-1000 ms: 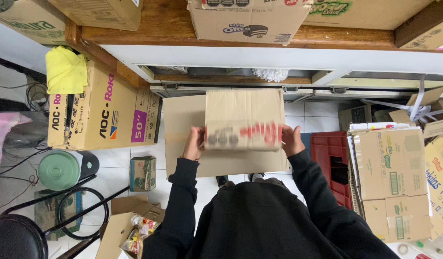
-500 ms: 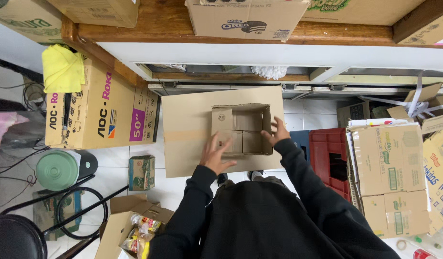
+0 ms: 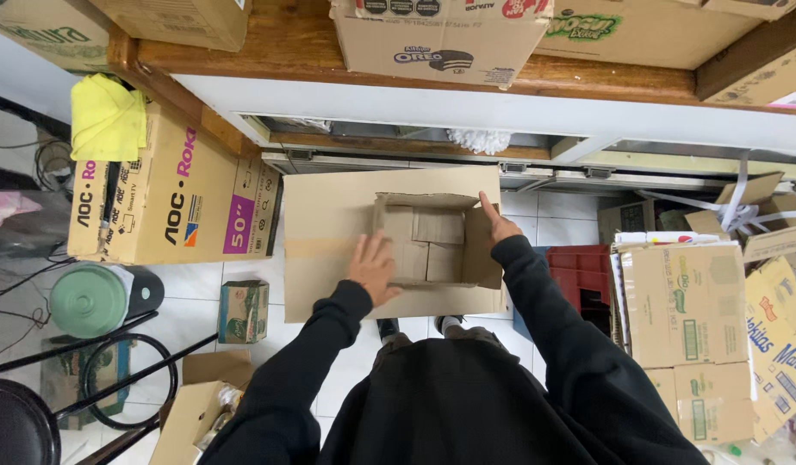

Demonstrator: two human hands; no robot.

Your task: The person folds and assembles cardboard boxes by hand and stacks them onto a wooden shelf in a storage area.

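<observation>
An open brown cardboard box (image 3: pixel 432 250) is in front of me, its mouth facing up and its bottom flaps folded in. It sits over a larger flat cardboard sheet (image 3: pixel 325 215). My left hand (image 3: pixel 374 269) lies flat with fingers spread against the box's left wall. My right hand (image 3: pixel 499 226) grips the top of the box's right wall near its far corner. Both arms are in black sleeves.
A big television carton (image 3: pixel 174 194) with a yellow cloth (image 3: pixel 108 116) on it stands at left. Below it are a green round lid (image 3: pixel 88 300) and a small green box (image 3: pixel 243 310). A red crate (image 3: pixel 583 271) and stacked flattened cartons (image 3: pixel 691 327) are at right. A wooden shelf (image 3: pixel 269 65) holding cartons runs overhead.
The box was held with its closed printed side toward me; it has been turned open side up. My left hand went inside it, then came out to its left wall.
</observation>
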